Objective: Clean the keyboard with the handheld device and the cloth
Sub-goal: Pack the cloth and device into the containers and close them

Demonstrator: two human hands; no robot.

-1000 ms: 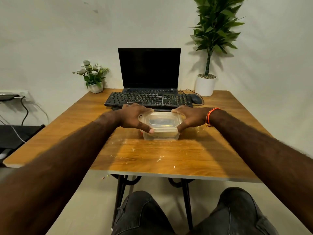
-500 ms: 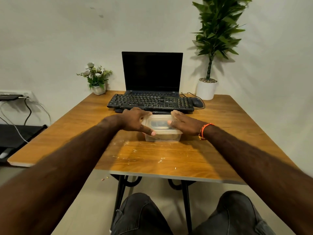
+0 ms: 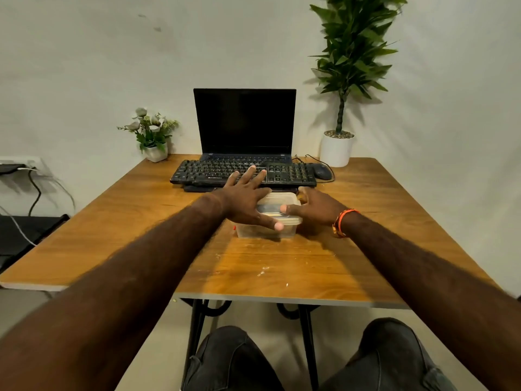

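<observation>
A black keyboard [image 3: 282,173] lies in front of an open laptop [image 3: 245,122] at the back of the wooden table [image 3: 282,272]. Just in front of it stands a clear plastic container [image 3: 270,203] with its lid on; something dark shows dimly inside. My left hand [image 3: 245,198] hovers over the container's left side with fingers spread straight, reaching over the keyboard's front edge, its thumb across the container's front. My right hand [image 3: 315,207] grips the container's right side, thumb on the lid and fingers curled round the far corner. No cloth or handheld device is plainly visible.
A black mouse [image 3: 322,171] lies right of the keyboard, its cable behind it. A small flower pot [image 3: 156,152] stands back left, a tall plant in a white pot [image 3: 337,149] back right. Crumbs [image 3: 262,273] dot the table's front. My knees are below the edge.
My left hand's fingers have come off the container's side and spread out towards the keyboard. My right hand has shifted along the container's right side. The camera has tilted slightly.
</observation>
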